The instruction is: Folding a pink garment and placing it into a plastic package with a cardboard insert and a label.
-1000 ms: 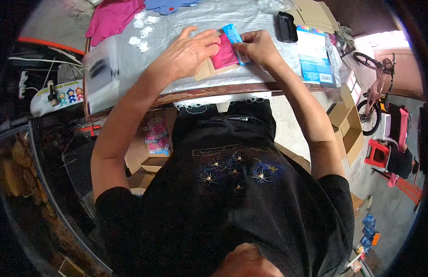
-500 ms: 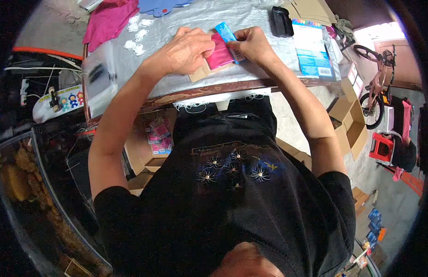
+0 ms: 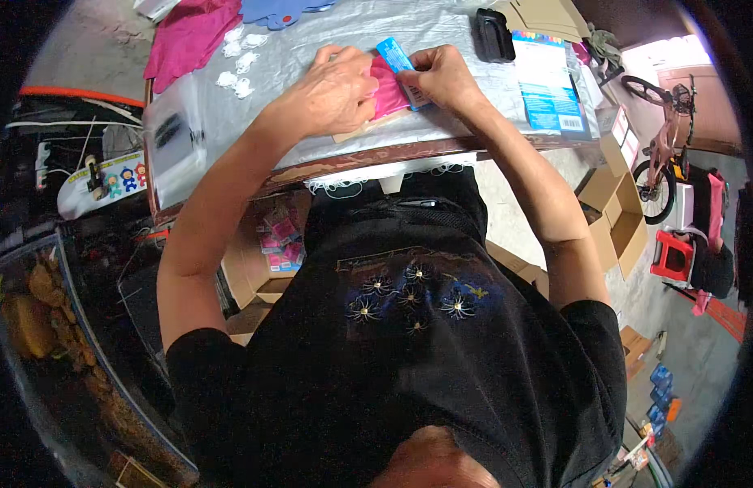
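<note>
On the silver-covered table in front of me lies a small folded pink cloth point(image 3: 390, 95), with a piece of brown cardboard point(image 3: 350, 134) showing beneath it. My left hand point(image 3: 332, 91) is curled over the cloth's left side, fingers closed on it; its fingertips are partly hidden. Along the right side of the cloth runs a narrow blue printed card point(image 3: 395, 55). Between thumb and bent fingers, my right hand point(image 3: 441, 77) pinches that card against the cloth.
Small white pieces point(image 3: 245, 63), a magenta cloth point(image 3: 199, 32) and clear plastic bags point(image 3: 171, 138) lie left. A black tray point(image 3: 495, 37) and a blue-and-white printed sheet point(image 3: 549, 89) lie right. Open cardboard boxes point(image 3: 616, 215) stand beside the table; one at lower left holds pink packets point(image 3: 282, 236).
My left hand has shifted slightly down and right, covering more of the pink cloth. My right hand keeps its pinch on the blue card almost in place.
</note>
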Tool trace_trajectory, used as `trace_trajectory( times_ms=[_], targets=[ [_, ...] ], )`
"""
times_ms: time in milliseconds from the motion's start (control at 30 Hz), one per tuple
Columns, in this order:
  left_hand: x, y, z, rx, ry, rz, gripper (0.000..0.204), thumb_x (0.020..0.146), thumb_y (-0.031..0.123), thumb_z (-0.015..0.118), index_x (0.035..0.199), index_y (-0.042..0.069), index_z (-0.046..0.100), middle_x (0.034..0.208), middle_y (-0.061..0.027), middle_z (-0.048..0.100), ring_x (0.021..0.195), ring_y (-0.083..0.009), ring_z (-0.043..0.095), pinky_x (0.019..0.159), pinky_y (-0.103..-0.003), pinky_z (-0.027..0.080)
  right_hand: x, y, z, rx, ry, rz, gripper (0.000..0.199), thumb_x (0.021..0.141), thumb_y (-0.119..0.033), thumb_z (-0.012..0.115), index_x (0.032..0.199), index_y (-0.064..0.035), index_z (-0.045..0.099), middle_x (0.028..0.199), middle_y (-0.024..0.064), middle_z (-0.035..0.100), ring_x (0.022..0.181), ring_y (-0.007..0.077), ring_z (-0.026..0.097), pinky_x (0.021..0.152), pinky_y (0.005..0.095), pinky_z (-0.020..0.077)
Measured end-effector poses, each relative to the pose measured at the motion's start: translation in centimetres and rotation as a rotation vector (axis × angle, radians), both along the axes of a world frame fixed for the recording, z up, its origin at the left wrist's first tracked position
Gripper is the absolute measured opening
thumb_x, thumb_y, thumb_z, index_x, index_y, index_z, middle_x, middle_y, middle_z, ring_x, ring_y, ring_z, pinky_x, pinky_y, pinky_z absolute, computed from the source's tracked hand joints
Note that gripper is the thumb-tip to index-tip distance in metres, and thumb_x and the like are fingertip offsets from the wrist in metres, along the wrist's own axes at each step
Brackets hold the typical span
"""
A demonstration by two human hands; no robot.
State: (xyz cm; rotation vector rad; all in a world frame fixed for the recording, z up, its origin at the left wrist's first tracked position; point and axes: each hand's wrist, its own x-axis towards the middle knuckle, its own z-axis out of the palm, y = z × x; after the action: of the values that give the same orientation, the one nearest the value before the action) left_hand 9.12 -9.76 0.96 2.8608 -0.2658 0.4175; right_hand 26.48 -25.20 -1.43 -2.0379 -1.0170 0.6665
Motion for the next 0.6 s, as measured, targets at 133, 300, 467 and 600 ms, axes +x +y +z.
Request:
trace_trajectory(
  times_ms=[133,300,467,600],
  targets=[
    [0.0,0.1,0.8,-0.015,0.173,-0.014,0.013,0.085,0.019,0.064,0.08,0.007,0.063,0.1,-0.0092,0.059,0.11,-0.0281,0.054,0.101,-0.047,0.036,0.2,0.1,-0.7,0.033,-0.014,-0.015,0.021,0.082,-0.019,0.077,0.086,0.002,0.077,0.065,0.0112,0.067,0.059,0.0139,0.062,0.061,0.0333,0.052],
    [-0.3,0.8,1.0,-0.203,0.293,-0.038,0.013,0.092,0.018,0.063,0.087,0.006,0.06,0.111,-0.009,0.056,0.115,-0.0299,0.051,0.105,-0.046,0.035,0.3,0.2,-1.0,0.036,0.02,-0.032,0.024,0.079,-0.021,0.078,0.084,0.002,0.077,0.064,0.017,0.068,0.059,0.0186,0.067,0.063,0.036,0.0543],
    [-0.8,1.6,-0.4,-0.505,0.245,-0.12,0.01,0.094,0.016,0.063,0.089,0.008,0.06,0.12,-0.0094,0.054,0.119,-0.029,0.05,0.105,-0.044,0.035,0.2,-0.1,-0.3,0.039,0.013,-0.023,0.024,0.079,-0.021,0.078,0.086,0.0014,0.078,0.064,0.0168,0.068,0.059,0.019,0.068,0.063,0.0353,0.0548],
    [-1.3,1.6,-0.7,-0.569,0.205,-0.113,0.011,0.094,0.017,0.064,0.088,0.008,0.06,0.124,-0.0086,0.054,0.123,-0.0279,0.049,0.106,-0.044,0.034,0.2,0.0,-0.3,0.036,-0.005,-0.027,0.023,0.079,-0.021,0.078,0.087,0.0006,0.078,0.065,0.0165,0.07,0.06,0.0191,0.069,0.064,0.0351,0.0553]
  ],
)
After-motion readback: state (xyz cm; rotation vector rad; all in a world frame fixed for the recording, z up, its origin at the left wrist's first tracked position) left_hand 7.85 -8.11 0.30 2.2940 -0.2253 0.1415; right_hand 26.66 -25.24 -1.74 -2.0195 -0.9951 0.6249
